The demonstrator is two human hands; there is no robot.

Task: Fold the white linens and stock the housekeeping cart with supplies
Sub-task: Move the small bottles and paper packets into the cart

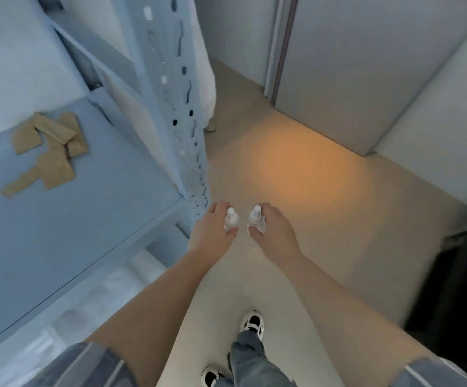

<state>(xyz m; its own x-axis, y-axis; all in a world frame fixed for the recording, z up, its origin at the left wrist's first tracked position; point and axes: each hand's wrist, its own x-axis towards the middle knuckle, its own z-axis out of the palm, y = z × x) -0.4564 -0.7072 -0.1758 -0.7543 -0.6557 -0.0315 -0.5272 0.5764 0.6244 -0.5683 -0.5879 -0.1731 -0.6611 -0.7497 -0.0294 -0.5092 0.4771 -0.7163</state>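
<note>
Between the two grips, small clear bottles stand upright: left hand (212, 233) holds one bottle (231, 220), right hand (275, 231) the other bottle (255, 219); probably light, slick plastic, best held round the body.

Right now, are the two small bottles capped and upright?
Both upright and capped: the left hand grips one clear bottle, the right hand the other bottle, white caps pointing up.

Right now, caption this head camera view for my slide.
Left hand and right hand each hold a small clear bottle beside blue shelving.
</note>
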